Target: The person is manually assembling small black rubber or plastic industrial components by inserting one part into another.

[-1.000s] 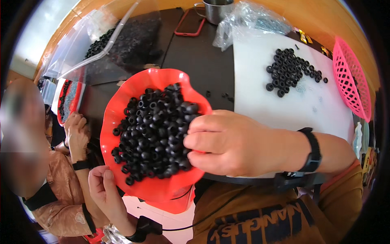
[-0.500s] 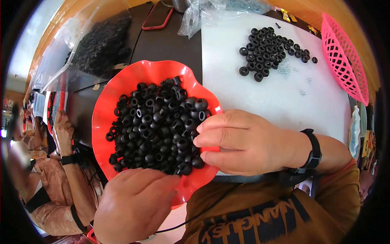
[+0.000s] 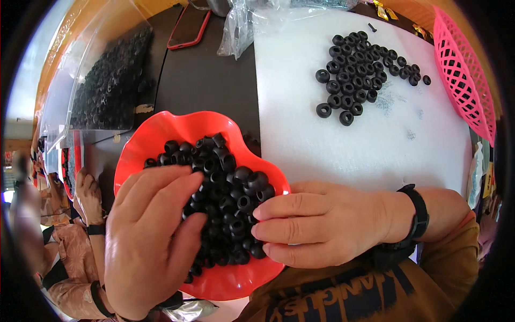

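Observation:
A red bowl (image 3: 228,284) with a wavy rim sits in front of me, filled with black ring-shaped beads (image 3: 233,204). My right hand (image 3: 327,225), a black band on its wrist, grips the bowl's right rim, fingertips over the inside edge and touching beads. Over the bowl's left side spreads my left hand (image 3: 150,231), thumb and fingers apart among the beads; it hides that part of the pile. Farther right, several more black beads (image 3: 351,75) lie loosely grouped on a white sheet (image 3: 300,134).
A clear plastic box (image 3: 107,86) of black pieces stands far left on the dark table (image 3: 214,80). Beyond are a red-edged phone (image 3: 189,27) and a clear bag (image 3: 238,32). A pink mesh basket (image 3: 464,75) leans at right. A co-worker's hand (image 3: 88,198) is at left.
The bowl has come closer to me, with my right hand still on its rim. My left hand has moved from the near rim forward over the beads, its fingers now spread.

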A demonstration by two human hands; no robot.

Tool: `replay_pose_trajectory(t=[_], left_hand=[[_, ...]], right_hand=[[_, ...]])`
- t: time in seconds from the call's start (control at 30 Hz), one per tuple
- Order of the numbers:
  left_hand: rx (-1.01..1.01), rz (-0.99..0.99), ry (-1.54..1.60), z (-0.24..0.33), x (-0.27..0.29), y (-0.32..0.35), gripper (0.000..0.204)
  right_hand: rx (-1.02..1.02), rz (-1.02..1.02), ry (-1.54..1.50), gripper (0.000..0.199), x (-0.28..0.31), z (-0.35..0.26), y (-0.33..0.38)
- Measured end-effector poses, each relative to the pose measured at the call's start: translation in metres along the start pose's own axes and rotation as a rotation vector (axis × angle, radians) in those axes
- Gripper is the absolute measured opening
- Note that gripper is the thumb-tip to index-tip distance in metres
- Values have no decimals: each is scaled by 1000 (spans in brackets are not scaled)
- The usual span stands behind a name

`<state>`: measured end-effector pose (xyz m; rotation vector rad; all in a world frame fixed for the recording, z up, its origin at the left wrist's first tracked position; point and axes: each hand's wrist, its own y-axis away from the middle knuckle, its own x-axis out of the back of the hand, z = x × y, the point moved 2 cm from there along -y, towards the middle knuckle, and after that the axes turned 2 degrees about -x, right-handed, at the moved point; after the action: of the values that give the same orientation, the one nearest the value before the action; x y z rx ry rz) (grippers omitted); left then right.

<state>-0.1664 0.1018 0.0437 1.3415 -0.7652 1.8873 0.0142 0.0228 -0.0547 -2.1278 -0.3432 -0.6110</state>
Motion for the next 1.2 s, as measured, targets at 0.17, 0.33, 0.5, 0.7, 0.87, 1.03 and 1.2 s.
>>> replay_pose_trajectory(t=[0.17, 0.33, 0.5, 0.7, 0.87, 1.03, 1.2], left_hand=[[17, -225, 80, -7, -15, -11, 54], [19, -370, 12, 2, 0, 8, 52], [-3, -523, 153, 3, 4, 27, 41], [64, -213, 37, 3, 17, 6, 34], [11, -48, 6, -15, -2, -18, 30], [96, -79, 27, -22, -15, -28, 22], [166, -181, 83, -27, -25, -30, 17]], right_hand=[[-33, -10, -24, 15, 0, 1, 0], [-62, -16, -82, 17, 1, 1, 1], [-73, -9, -110, 17, 1, 2, 1], [-63, 19, -105, 15, -1, 1, 4], [-50, 17, -102, 14, -2, 0, 3], [-69, 14, -131, 13, -1, -1, 3], [-77, 27, -132, 13, 2, -1, -1]])
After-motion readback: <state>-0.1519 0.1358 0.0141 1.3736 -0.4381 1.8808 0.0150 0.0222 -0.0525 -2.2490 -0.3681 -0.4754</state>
